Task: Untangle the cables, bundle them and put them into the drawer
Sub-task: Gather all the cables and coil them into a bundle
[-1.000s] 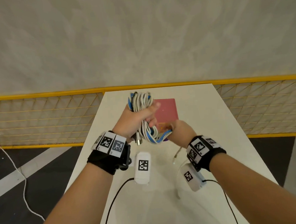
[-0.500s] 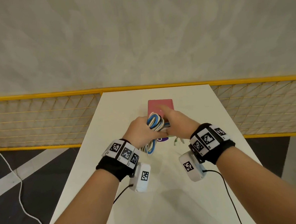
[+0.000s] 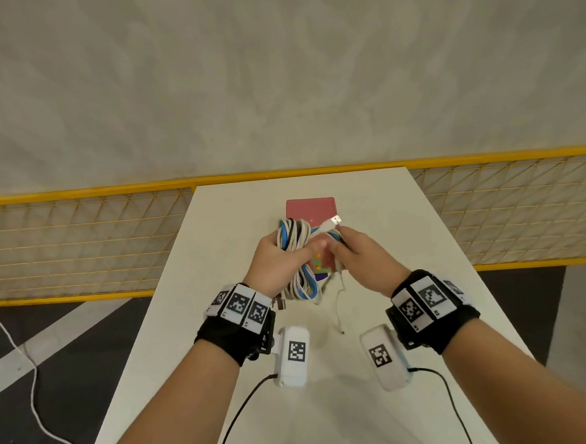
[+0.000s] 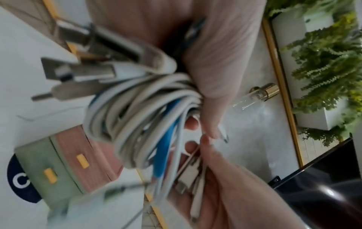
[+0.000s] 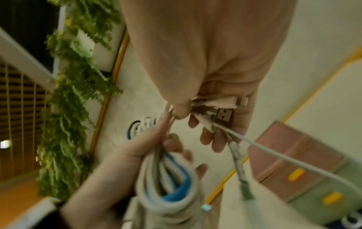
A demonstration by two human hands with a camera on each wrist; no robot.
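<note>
A smooth white surface (image 3: 393, 318) carries a boxy pink drawer unit (image 3: 310, 209). Above it, the left hand (image 3: 273, 261) has its grip clenched round a looped bundle of white and blue cables (image 3: 294, 237). The right hand (image 3: 362, 262) pinches loose plug ends (image 5: 221, 114).

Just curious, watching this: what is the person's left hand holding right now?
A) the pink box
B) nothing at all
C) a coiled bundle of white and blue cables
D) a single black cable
C: in the head view the left hand grips a looped cable bundle of white and blue strands, held above the table.
</note>
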